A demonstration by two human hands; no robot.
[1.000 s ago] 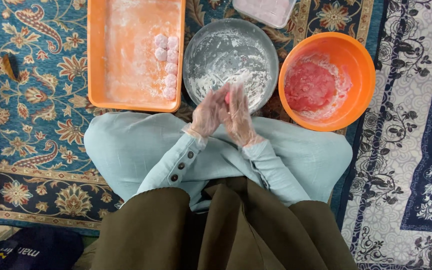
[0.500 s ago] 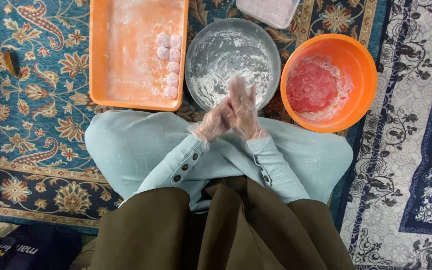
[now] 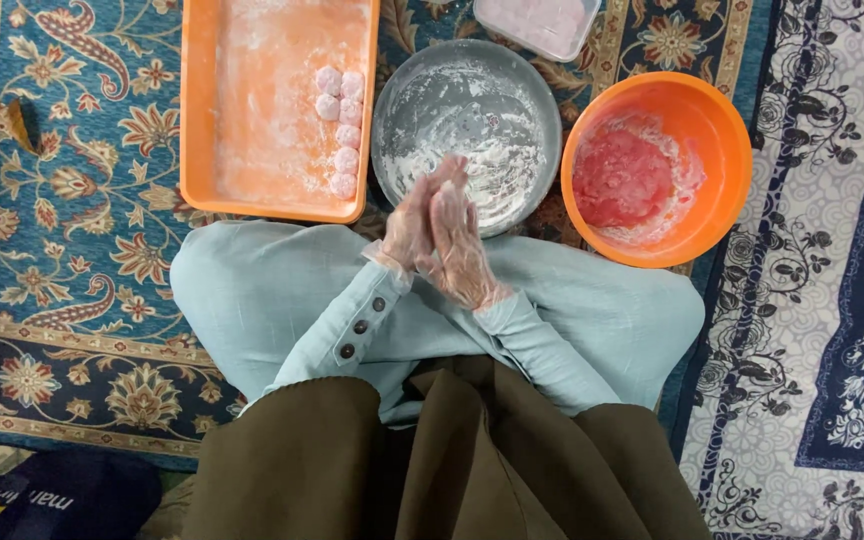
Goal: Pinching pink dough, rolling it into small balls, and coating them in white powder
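Note:
My left hand (image 3: 410,218) and my right hand (image 3: 464,248), both in thin clear gloves, are pressed palm to palm over my lap. They hover at the near rim of a round metal pan (image 3: 542,110) dusted with white flour. Whatever lies between the palms is hidden. To the left, an orange rectangular tray (image 3: 202,110) holds several floured pink balls (image 3: 342,135) in a column along its right side. On the right, an orange round bowl (image 3: 722,150) holds a mass of pink dough (image 3: 624,178).
I sit cross-legged in pale blue clothing on a blue patterned carpet (image 3: 62,200). A clear plastic container (image 3: 540,22) stands beyond the pan. A grey and navy floral rug (image 3: 832,300) lies to the right. A dark bag (image 3: 42,495) is at the bottom left.
My palms have slid against each other, the fingers shifting a little forward over the pan and back. Tray, pan and bowl have not moved.

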